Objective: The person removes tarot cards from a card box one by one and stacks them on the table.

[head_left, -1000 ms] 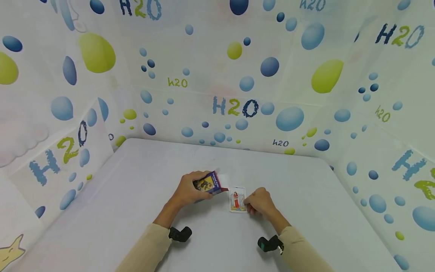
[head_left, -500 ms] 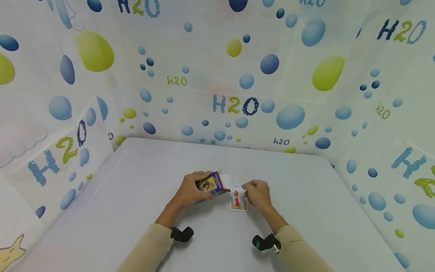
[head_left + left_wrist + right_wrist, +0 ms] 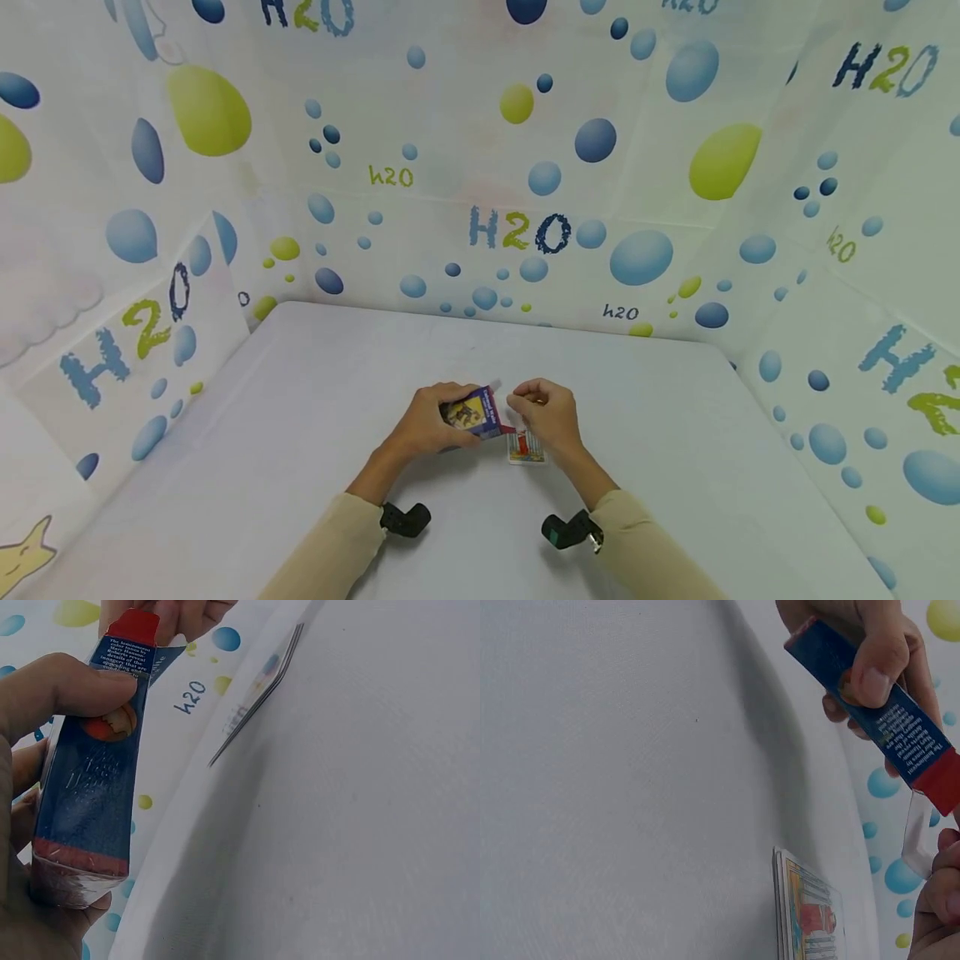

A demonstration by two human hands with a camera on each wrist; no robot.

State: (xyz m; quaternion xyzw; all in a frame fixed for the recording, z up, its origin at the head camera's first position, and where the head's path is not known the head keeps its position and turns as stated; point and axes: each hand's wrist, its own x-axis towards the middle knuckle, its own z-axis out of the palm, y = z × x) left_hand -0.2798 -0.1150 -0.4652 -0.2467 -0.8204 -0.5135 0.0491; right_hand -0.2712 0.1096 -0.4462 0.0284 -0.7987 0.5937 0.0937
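My left hand [image 3: 429,421] grips a blue and red card box [image 3: 472,412] with a yellow picture on its face, thumb along the narrow side. The box is held above the table, its open end toward my right hand. In the left wrist view a red end flap [image 3: 135,626] sticks out, and the bottom looks shiny like clear wrap. My right hand [image 3: 551,417] is at the open end with fingers bent; whether they pinch anything is hidden. A thin stack of cards [image 3: 527,450], the top one showing a red-clothed figure, lies on the table partly behind my right hand.
A white-covered table [image 3: 337,400] spreads under both hands. Behind and beside it hang white sheets [image 3: 450,125] printed with blue and green bubbles. Black wrist cameras [image 3: 405,520] sit at both cuffs.
My right hand has left the card stack's right side and moved up and left to the box's open end. The box in my left hand has shifted slightly right.
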